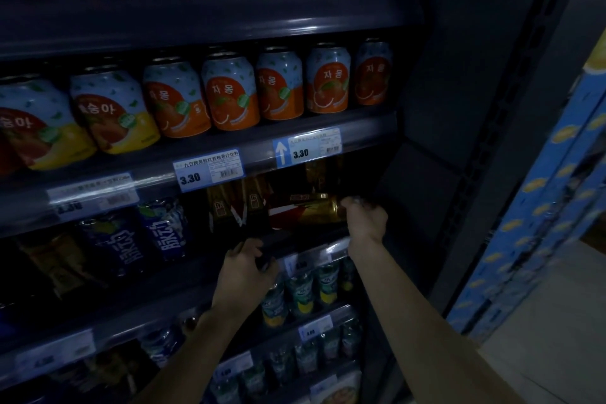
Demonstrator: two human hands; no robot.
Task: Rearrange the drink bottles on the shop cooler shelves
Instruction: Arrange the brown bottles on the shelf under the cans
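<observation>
Currently mid-reposition: right hand (364, 217) fingers clamped on tipped gold bottle (308, 210) below arrow price tag (314, 148); left hand (246, 264) fingers curled round dark object (266, 260), identity unclear. Next, probably stand the bottle upright.

A: What colour sits at the fingers (352, 202) of the right hand (365, 220)?
B: A gold-and-red bottle (308, 210).
A: Above them?
B: Cans (328, 79): pale blue, green leaf specks, orange below. Under those, white price tags (210, 167) edged blue.
A: Left of the left hand (242, 269) fingers (249, 244)?
B: Deep blue bottles (167, 226), white characters. Far right of the fingers, blue boxes (541, 207) with yellow ovals.
</observation>
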